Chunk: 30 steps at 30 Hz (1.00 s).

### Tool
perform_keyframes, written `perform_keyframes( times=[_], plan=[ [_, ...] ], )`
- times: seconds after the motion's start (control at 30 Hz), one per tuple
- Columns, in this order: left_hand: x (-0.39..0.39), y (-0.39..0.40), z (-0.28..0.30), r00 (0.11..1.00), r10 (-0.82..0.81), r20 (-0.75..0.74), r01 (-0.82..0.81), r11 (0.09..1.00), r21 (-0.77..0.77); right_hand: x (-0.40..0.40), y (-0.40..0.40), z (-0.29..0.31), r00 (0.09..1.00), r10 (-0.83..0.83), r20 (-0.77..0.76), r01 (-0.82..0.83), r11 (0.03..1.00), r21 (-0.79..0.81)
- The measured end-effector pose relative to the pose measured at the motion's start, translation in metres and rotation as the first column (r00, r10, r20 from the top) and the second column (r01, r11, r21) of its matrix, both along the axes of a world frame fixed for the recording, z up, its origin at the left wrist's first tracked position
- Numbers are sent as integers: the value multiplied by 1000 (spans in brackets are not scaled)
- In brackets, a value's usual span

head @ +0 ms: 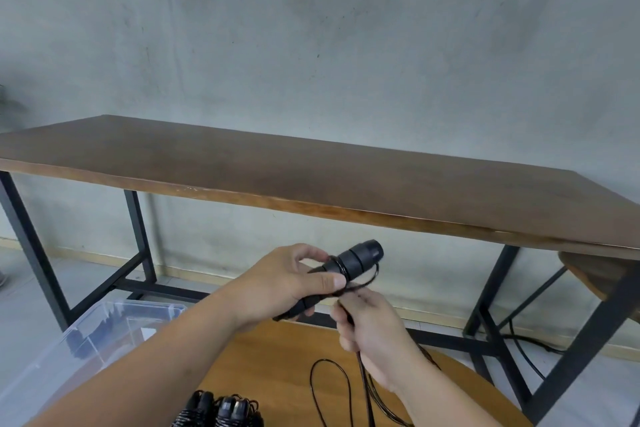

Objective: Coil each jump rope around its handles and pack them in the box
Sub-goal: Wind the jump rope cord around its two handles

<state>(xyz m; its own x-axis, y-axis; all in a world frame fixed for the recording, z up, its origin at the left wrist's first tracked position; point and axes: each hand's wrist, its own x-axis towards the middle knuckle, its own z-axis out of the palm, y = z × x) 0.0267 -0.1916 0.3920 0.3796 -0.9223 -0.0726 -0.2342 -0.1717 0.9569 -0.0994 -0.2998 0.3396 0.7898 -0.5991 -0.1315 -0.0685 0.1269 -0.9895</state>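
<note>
— While the left hand (287, 284) grips the pair of black ribbed jump-rope handles (349, 265), what is the other hand doing?

— The right hand (370, 326) is curled round the thin black rope cord (362, 286), pinching it just below the handles. A few turns of cord already circle the handles next to the left thumb.

— Where does the rest of the cord go?

— It hangs down from the right fist and lies in loose loops on the round light-wood table (277, 364) below.

— Any other ropes?

— Two already-coiled black jump ropes (218, 411) sit at the near edge of that round table, beside the left forearm.

— And the box?

— The clear plastic storage box (86, 340) stands to the left, near the left arm; I cannot tell what it holds. Beyond the hands stands a long dark-brown wooden table with black metal legs (311, 177), against a grey wall.
</note>
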Motion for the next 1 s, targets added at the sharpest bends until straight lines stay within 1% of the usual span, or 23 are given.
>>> perform_keyframes(
  times=[0.07,0.1,0.17,0.2,0.3,0.33,0.37,0.43,0.5,0.57,0.67,0.73,0.83,0.9,0.93,0.97,1.0],
  plan=[
    [1,-4,-1,993,48,106,-50,999,19,2,8,-4,995,-37,-91,22,987,-161],
    [0,-5,-2,976,57,211,-68,997,44,4,10,-5,991,-61,-122,35,979,-200],
    [-4,-6,-7,893,71,445,-111,992,65,6,12,-3,983,-73,-169,36,976,-213],
    [-7,-6,-8,857,80,509,-124,991,52,7,12,-2,977,-72,-201,26,975,-222],
    [-12,-7,-11,801,92,591,-119,993,8,5,11,0,956,-68,-284,-16,959,-282],
    [-9,-7,-13,758,88,646,-116,993,1,3,12,1,953,-43,-299,-42,961,-275],
    [-6,-8,-16,697,75,713,-113,994,6,2,13,2,950,-9,-312,-77,962,-261],
    [1,-6,-18,599,26,801,-111,992,51,0,16,3,937,53,-344,-152,952,-265],
    [4,-2,-16,550,-67,833,-99,985,145,-1,17,1,919,99,-381,-219,933,-285],
    [8,3,-16,523,-179,834,-89,961,262,-2,17,2,902,152,-403,-265,933,-242],
    [13,12,-13,525,-316,790,-37,919,392,-4,20,7,896,222,-384,-281,954,-104],
    [14,15,-14,548,-347,762,-18,905,425,-4,21,7,878,253,-406,-314,945,-92],
    [12,13,-19,549,-293,783,-57,921,385,1,23,3,843,211,-496,-352,912,-210],
    [13,9,-24,560,-248,791,-113,922,370,4,24,5,831,196,-520,-385,878,-283],
    [15,7,-27,572,-220,790,-151,919,365,5,26,8,818,190,-543,-416,847,-331],
    [18,5,-30,586,-189,788,-185,916,357,6,27,10,798,169,-578,-457,795,-399],
    [19,3,-34,594,-161,788,-211,914,346,6,28,13,776,133,-616,-501,723,-475]
  ],
)
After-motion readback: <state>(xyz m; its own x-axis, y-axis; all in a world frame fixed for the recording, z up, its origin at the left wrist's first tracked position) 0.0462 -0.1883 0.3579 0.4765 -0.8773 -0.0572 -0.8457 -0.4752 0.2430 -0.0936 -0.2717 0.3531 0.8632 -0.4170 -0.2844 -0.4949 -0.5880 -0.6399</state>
